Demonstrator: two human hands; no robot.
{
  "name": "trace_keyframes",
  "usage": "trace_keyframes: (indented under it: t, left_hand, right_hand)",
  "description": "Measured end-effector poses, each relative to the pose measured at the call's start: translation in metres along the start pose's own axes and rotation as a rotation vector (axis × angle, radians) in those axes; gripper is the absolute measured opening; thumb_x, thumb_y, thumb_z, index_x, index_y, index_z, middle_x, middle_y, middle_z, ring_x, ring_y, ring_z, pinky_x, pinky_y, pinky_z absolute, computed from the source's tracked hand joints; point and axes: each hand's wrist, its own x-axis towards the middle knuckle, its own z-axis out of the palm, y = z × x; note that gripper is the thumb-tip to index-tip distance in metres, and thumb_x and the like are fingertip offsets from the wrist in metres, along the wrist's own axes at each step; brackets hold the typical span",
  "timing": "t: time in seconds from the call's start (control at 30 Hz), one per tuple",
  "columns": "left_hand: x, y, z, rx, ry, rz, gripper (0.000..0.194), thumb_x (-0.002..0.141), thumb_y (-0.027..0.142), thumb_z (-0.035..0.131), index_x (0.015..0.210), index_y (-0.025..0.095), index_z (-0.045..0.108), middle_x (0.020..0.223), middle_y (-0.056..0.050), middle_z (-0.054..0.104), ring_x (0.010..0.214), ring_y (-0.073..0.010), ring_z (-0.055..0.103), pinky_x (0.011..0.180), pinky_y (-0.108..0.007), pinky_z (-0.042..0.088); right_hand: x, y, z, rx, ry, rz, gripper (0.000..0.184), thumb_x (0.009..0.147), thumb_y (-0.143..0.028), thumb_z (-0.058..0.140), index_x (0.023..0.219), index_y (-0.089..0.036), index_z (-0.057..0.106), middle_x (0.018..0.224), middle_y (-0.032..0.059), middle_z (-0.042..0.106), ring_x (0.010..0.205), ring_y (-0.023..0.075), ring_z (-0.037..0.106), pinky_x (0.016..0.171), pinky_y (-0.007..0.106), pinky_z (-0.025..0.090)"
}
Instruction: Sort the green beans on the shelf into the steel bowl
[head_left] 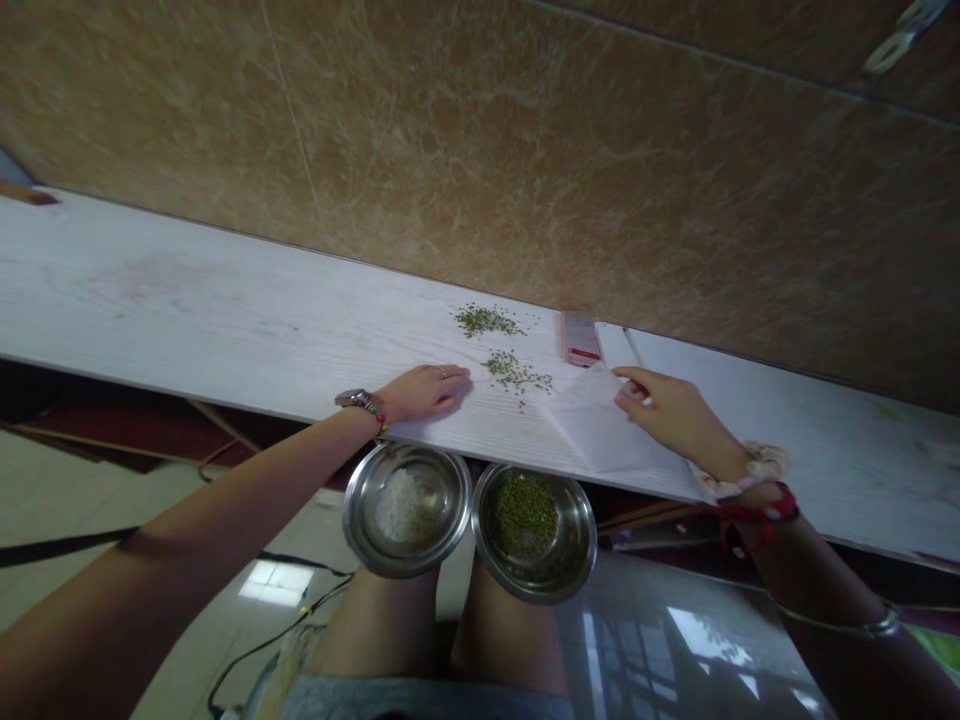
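My left hand (427, 392) lies flat on the white board, its fingers stretched toward a loose scatter of small green beans (514, 372). A second heap of green beans (484, 320) sits behind it, nearer the wall. My right hand (660, 405) pinches the edge of a thin white sheet or bag (600, 425) that rests on the board just right of the beans; whether it is paper or cloth I cannot tell. On my knees stand two steel bowls: the left bowl (354, 525) holds something white and grainy, the right bowl (581, 570) green beans.
Behind the white sheet lies a small box with a red band (581, 340), close to the tiled wall (450, 150). The narrow white board (187, 290) runs along that wall. A black cable (247, 650) crosses the floor at lower left.
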Motion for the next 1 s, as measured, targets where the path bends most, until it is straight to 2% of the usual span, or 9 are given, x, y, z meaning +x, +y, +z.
trace_keyframes:
  t: [0.13, 0.3, 0.4, 0.67, 0.83, 1.0]
  left_hand:
    - [-0.016, -0.019, -0.006, 0.01, -0.038, -0.03, 0.041, 0.092, 0.032, 0.035, 0.127, 0.016, 0.049, 0.141, -0.009, 0.044, 0.124, -0.021, 0.046, 0.103, -0.034, 0.036]
    - [-0.041, -0.042, -0.007, 0.03, -0.063, -0.126, 0.047, 0.093, 0.037, 0.03, 0.129, 0.014, 0.048, 0.142, -0.009, 0.042, 0.127, -0.021, 0.043, 0.106, -0.034, 0.031]
    - [-0.05, -0.048, -0.005, 0.02, -0.041, -0.182, 0.048, 0.092, 0.038, 0.028, 0.129, 0.013, 0.047, 0.142, -0.009, 0.043, 0.128, -0.0202, 0.041, 0.107, -0.034, 0.03]
    - [-0.052, -0.049, -0.002, 0.014, -0.026, -0.189, 0.05, 0.092, 0.038, 0.028, 0.13, 0.011, 0.046, 0.142, -0.011, 0.042, 0.13, -0.0211, 0.039, 0.108, -0.034, 0.03]
    - [-0.053, -0.05, -0.001, 0.009, -0.032, -0.185, 0.048, 0.092, 0.038, 0.028, 0.13, 0.014, 0.045, 0.143, -0.009, 0.042, 0.13, -0.0199, 0.039, 0.107, -0.033, 0.03]
    - [-0.054, -0.049, -0.001, -0.02, -0.004, -0.197, 0.048, 0.091, 0.036, 0.03, 0.128, 0.012, 0.048, 0.142, -0.011, 0.043, 0.129, -0.021, 0.04, 0.106, -0.034, 0.031]
  right_hand:
    - [0.0, -0.005, -0.001, -0.029, -0.058, 0.072, 0.038, 0.079, -0.019, 0.051, 0.114, -0.017, 0.064, 0.083, 0.0039, 0.072, 0.075, 0.0188, 0.066, 0.073, 0.028, 0.049]
    - [0.003, 0.003, 0.007, -0.216, -0.128, 0.056, 0.039, 0.082, -0.02, 0.049, 0.117, -0.009, 0.062, 0.097, 0.0131, 0.071, 0.094, 0.0255, 0.065, 0.083, 0.033, 0.047]
    - [0.005, 0.01, 0.01, -0.251, -0.193, 0.066, 0.037, 0.083, -0.021, 0.05, 0.116, -0.01, 0.062, 0.099, 0.0131, 0.071, 0.097, 0.0258, 0.065, 0.084, 0.033, 0.047]
    - [0.005, 0.008, 0.02, -0.179, -0.231, 0.031, 0.033, 0.081, -0.022, 0.052, 0.11, -0.015, 0.066, 0.085, 0.0057, 0.073, 0.082, 0.0203, 0.068, 0.074, 0.028, 0.047]
    - [0.002, -0.004, 0.03, -0.071, -0.242, 0.018, 0.028, 0.081, -0.021, 0.054, 0.104, -0.014, 0.068, 0.077, 0.0047, 0.073, 0.075, 0.0181, 0.068, 0.07, 0.026, 0.047]
    - [0.001, -0.02, 0.038, 0.077, -0.261, 0.054, 0.021, 0.081, -0.021, 0.054, 0.094, -0.015, 0.069, 0.059, 0.0004, 0.069, 0.062, 0.0162, 0.067, 0.063, 0.025, 0.047]
